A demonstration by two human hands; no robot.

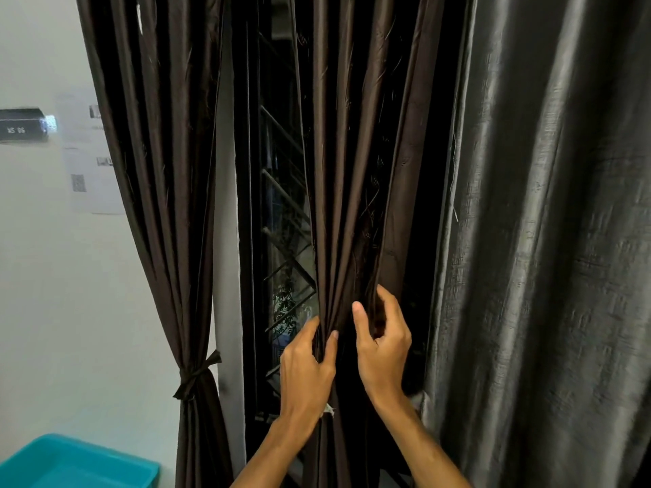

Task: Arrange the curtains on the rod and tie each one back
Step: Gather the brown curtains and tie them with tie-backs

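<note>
Starting at the left, a teal tub (70, 463) sits in the bottom corner below papers (88, 163) on the wall. Beside them the left brown curtain (158, 170) hangs gathered, a tie (197, 376) knotted round it low down. Past the dark window grille (281, 206), your left hand (306, 375) reaches up from below with its grip clamped on the middle brown curtain (345, 170): thumb in front, fingers wrapped behind the bunched folds. Your right hand (382, 350) is just beside it, slightly higher, fingers hooked round the same curtain's right edge, thumb raised off the cloth. A grey curtain (546, 241) hangs loose at the far right.
</note>
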